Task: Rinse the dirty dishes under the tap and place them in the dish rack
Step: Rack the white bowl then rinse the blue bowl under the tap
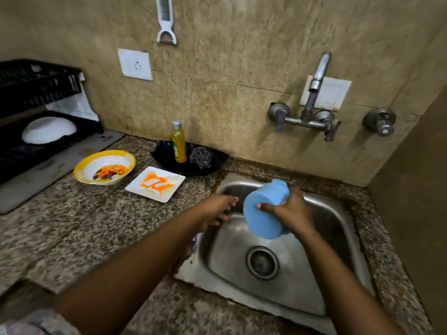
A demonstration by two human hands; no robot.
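Blue plastic cup (263, 209), one item, held over the steel sink (338, 274): the right hand (290, 211) grips it round the side, thumb on the flat base, fingers wrapped behind. Cup lies tipped, its long axis running from the base, which faces the camera and the counter's front edge, up and away toward the back wall; the mouth is turned from view, so its contents cannot be told.

Left hand (217, 211), one: fingers loosely extended, holding nothing, just beside the cup's base at the sink's left rim. It is the nearer hand to the dirty ware on the left.

Tap (316, 85), wall-mounted, one: its spout hangs above and behind the cup, toward the sink's back edge. No running water can be made out. Judged: the cup must travel back and up along its own axis, mouth first, to meet the spout.

Dish rack (36, 93), black, two-tier, at the counter's far left corner; one white bowl (48, 130) lies inverted on its lower tier. The rack lies well apart from the cup, across the counter to the left.

Awaiting rinse on the counter between rack and sink: yellow-rimmed bowl (105, 166) with orange residue; white square plate (156, 183) smeared orange.

Black tray (167, 158) at the back edge, bearing a soap bottle (179, 142) and steel scrubber (200, 157).
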